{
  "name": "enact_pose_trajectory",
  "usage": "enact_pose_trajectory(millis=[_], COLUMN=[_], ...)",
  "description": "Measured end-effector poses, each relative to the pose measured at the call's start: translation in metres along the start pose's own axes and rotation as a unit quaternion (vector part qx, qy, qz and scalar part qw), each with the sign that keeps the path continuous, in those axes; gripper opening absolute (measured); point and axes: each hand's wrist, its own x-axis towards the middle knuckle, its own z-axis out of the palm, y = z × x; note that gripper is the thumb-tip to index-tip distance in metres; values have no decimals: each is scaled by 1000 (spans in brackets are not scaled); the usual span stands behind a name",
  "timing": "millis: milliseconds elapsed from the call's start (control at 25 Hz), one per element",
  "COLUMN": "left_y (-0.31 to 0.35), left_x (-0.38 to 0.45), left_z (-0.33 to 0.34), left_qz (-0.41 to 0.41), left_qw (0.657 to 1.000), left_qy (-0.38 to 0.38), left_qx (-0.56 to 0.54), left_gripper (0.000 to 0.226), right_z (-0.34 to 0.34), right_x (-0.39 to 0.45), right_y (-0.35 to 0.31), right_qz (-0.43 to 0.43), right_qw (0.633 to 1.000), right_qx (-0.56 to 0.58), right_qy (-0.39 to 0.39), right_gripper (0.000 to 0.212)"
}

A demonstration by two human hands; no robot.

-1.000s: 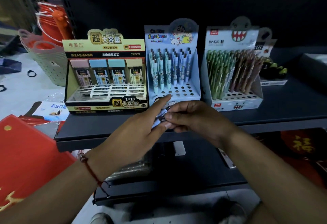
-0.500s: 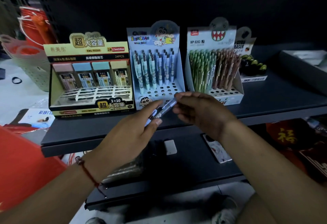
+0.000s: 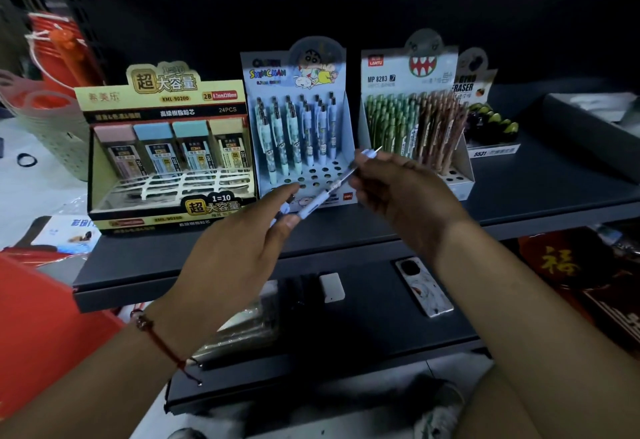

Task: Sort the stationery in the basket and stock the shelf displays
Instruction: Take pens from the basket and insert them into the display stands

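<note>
A: The right hand (image 3: 398, 192) had a pale blue mechanical pencil (image 3: 332, 186) pinched near its tip end, fingers curled round the barrel, tip pointing up and to the right.

B: And the left hand (image 3: 242, 248)?

A: It held the lower end of the same pencil between thumb and fingertips, only loosely curled. There looked to be 1 more pencil tucked in that hand, but it was too hidden to say for sure.

B: Where was the pencil against the display?

A: In the air, just in front of the cartoon pencil display (image 3: 294, 119), over its empty holes (image 3: 311, 175) in the front rows. Not in any hole yet.

B: So what could have gone wrong from there?

A: The pencil lay slanted, not upright. Pushed down at that angle, I reckoned it would catch the card rim of a hole instead of dropping in, and the light box might have slid back on the shelf (image 3: 519, 203).

B: Anything else?

A: The standing pencils behind were packed close. A knuckle brushing them could have tipped a few. And the green-and-brown pencil display (image 3: 415, 119) sat just beside it, so a wide swing of the right wrist risked nudging that 1 too.

B: And the grip itself?

A: If the left hand let go early, the pinch near the tip looked thin enough to let it fall to the lower shelf (image 3: 363, 327).
</note>
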Motion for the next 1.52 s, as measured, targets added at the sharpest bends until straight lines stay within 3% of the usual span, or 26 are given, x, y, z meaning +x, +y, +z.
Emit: enact_pose_trajectory(millis=[120, 240, 320, 480, 640, 920, 1160, 1520], left_y=[2, 4, 1, -1, -5, -13, -18, -29], left_x=[-3, -4, -4, -3, 1, 1, 3, 6], left_z=[-1, -2, 0, 5, 6, 2, 0, 0], left_qz=[-6, 1, 22, 67, 68, 66, 63, 69], left_qw=[1000, 998, 998, 995, 996, 997, 997, 997], left_qy=[-9, -30, -47, -65, -53, 0, 12, 18], left_qx=[-28, -51, -29, 25, 29, 31, 38, 32], left_gripper=[47, 50, 54, 60, 59, 55, 56, 56], right_z=[-9, -13, -9, -4, 2, 13, 20, 38], right_x=[8, 16, 20, 33, 45, 64, 78, 93], right_y=[-8, -13, -13, -11, -6, -1, 0, -4], right_qz=[-56, -136, -188, -296, -344, -341, -345, -310], right_qw=[997, 986, 974, 920, 872, 856, 813, 786], right_qx=[-26, -57, -91, -227, -319, -358, -447, -508], right_qy=[37, 77, 91, 121, 141, 153, 145, 168], right_gripper=[9, 27, 21, 12, 11, 26, 34, 26])
